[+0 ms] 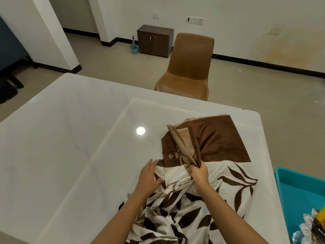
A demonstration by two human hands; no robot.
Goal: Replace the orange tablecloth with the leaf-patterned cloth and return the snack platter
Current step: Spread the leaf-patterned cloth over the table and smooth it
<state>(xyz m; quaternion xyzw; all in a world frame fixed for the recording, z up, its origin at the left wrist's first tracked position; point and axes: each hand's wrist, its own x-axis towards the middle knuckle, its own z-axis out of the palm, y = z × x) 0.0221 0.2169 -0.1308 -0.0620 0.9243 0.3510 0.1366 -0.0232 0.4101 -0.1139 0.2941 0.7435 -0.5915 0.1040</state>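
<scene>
The leaf-patterned cloth (233, 185), cream with brown leaves and a solid brown border, lies bunched and partly folded on the near right part of the white glossy table (73, 138). My right hand (200, 175) is shut on a gathered fold of the cloth, lifting its tan underside up. My left hand (149, 176) rests flat with fingers apart on the cloth's left edge. A blue tray (288, 184) with several snack packets (311, 224) sits at the far right edge. No orange tablecloth is in view.
A tan chair (190, 67) stands at the far side of the table. A small dark cabinet (154, 41) and a blue bucket (134, 49) sit by the back wall. A ceiling light reflects on the tabletop.
</scene>
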